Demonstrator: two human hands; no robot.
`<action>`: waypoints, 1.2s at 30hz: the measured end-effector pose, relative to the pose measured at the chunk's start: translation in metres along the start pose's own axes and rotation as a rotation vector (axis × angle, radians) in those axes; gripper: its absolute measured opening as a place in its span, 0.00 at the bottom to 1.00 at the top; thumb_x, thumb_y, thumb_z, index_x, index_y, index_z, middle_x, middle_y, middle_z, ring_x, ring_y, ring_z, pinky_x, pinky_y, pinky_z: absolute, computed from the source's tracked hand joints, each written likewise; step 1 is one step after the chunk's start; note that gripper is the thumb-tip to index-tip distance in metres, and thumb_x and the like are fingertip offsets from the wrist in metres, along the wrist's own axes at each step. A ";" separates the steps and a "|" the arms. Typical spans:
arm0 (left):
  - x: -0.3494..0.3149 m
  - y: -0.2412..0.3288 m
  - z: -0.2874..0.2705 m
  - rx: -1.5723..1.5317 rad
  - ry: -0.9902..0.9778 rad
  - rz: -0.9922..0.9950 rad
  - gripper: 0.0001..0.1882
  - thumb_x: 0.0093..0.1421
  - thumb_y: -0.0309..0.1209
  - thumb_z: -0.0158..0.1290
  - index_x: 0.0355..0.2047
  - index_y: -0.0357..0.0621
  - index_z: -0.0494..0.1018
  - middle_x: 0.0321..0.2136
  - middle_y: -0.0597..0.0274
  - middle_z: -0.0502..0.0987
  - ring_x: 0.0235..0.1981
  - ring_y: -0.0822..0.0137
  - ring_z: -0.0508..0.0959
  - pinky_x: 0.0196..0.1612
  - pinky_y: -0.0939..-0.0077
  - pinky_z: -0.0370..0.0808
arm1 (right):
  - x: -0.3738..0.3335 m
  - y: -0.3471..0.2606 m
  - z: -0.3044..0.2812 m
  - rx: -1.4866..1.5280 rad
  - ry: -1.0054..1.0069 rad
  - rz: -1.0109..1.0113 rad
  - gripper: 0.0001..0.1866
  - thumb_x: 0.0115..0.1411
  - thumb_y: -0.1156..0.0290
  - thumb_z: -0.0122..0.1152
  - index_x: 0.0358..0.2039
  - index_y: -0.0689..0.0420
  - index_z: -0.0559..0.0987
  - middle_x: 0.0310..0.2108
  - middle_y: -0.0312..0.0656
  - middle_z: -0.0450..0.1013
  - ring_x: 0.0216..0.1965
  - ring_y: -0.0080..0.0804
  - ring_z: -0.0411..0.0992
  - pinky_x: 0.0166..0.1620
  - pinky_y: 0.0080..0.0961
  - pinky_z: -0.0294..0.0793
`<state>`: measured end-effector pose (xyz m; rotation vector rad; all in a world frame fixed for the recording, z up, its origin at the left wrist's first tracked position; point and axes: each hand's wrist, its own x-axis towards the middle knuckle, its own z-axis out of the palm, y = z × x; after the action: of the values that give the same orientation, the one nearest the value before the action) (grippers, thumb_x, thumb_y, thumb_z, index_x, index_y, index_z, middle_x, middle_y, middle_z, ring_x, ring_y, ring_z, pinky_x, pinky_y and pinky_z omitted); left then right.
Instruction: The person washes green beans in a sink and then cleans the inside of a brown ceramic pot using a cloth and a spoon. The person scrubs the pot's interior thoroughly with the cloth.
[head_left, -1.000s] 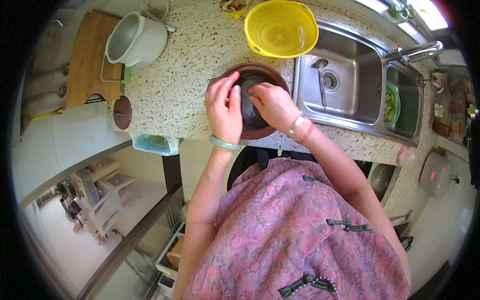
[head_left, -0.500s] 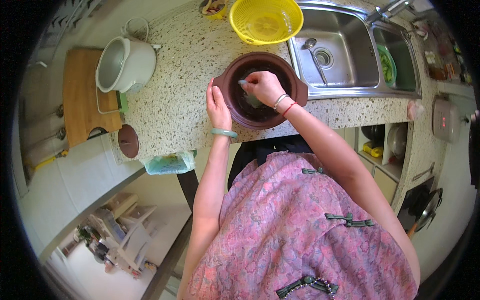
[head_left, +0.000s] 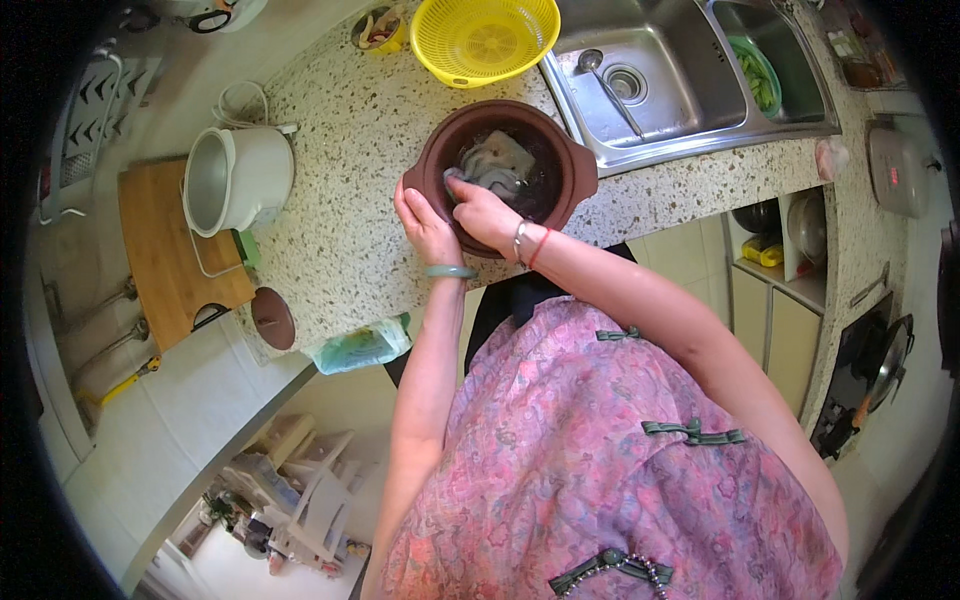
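A round brown clay pot [head_left: 575,165] stands on the speckled stone counter [head_left: 350,180] just left of the sink. My left hand [head_left: 425,220] grips the pot's near-left rim. My right hand [head_left: 480,210] reaches inside the pot and presses a grey cloth [head_left: 495,165] against its inner wall. A green bangle circles my left wrist, and a metal bracelet with a red string circles my right.
A yellow colander [head_left: 485,35] sits beyond the pot. The steel sink [head_left: 660,70] to the right holds a ladle and a green basket. A white cooker pot [head_left: 235,180], a wooden board [head_left: 165,260] and a brown lid [head_left: 272,318] lie left.
My right hand has moved lower inside the pot with the cloth. My left hand slid from the pot's top toward its near-left rim. The view shifted as my head moved.
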<state>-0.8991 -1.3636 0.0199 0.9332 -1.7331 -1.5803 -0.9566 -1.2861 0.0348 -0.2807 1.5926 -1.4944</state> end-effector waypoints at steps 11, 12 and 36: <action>0.000 -0.001 -0.003 0.084 0.012 0.014 0.22 0.69 0.42 0.37 0.55 0.39 0.61 0.48 0.53 0.69 0.47 0.64 0.70 0.51 0.72 0.68 | -0.021 -0.033 0.002 0.426 0.000 0.050 0.37 0.50 0.89 0.37 0.64 0.66 0.49 0.64 0.51 0.51 0.66 0.35 0.50 0.65 0.24 0.47; -0.001 -0.001 -0.003 0.090 0.015 0.019 0.22 0.69 0.41 0.37 0.55 0.39 0.61 0.49 0.51 0.69 0.48 0.63 0.70 0.52 0.71 0.68 | -0.008 -0.025 0.003 0.541 0.075 0.029 0.38 0.50 0.90 0.36 0.65 0.66 0.46 0.65 0.52 0.49 0.67 0.36 0.48 0.65 0.25 0.46; 0.001 -0.004 -0.003 0.080 0.033 0.034 0.21 0.69 0.39 0.37 0.54 0.38 0.62 0.48 0.52 0.70 0.48 0.62 0.70 0.52 0.71 0.67 | -0.018 -0.027 0.005 0.524 -0.015 -0.056 0.39 0.47 0.91 0.36 0.64 0.67 0.50 0.65 0.51 0.48 0.67 0.35 0.46 0.67 0.27 0.44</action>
<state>-0.8974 -1.3664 0.0162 0.9583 -1.7914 -1.4754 -0.9531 -1.2835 0.0676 -0.0364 1.1340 -1.8821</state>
